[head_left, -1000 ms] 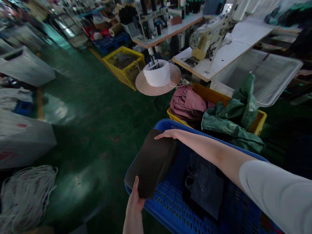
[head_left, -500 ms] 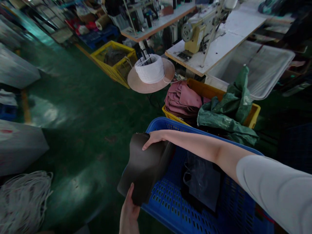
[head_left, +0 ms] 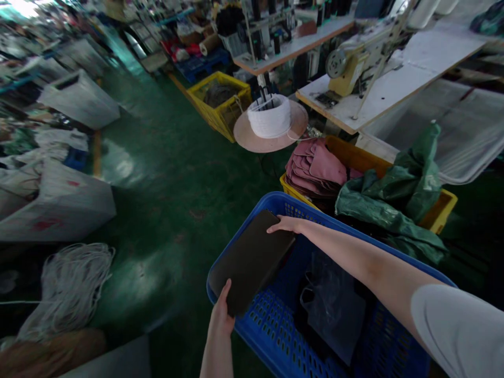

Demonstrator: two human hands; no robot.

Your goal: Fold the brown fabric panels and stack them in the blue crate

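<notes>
A thick stack of dark, smooth panels (head_left: 250, 262) lies between my two hands, tilted at the left end of a blue perforated plastic basket (head_left: 268, 331). My left hand (head_left: 222, 311) grips its near end, thumb on top and fingers hidden beneath. At the far end, my right hand (head_left: 286, 224) is closed over the edge, thumb on the upper face. Further right inside the basket lies a clear plastic bag (head_left: 334, 299) over dark material. Whether the stack touches the basket's floor cannot be seen.
Behind the basket stands a yellow crate (head_left: 444, 210) with pink cut pieces (head_left: 321, 165) and a green sack (head_left: 409, 184). A white spool (head_left: 270, 116) sits on a round disc. A sewing machine (head_left: 350, 68) is on the table beyond. Coiled white cord (head_left: 71, 294) lies left.
Both hands have brought the dark stack rightward over the basket's left end, and it now sits lower, within the rim. The view has swung left, showing more of the aisle.
</notes>
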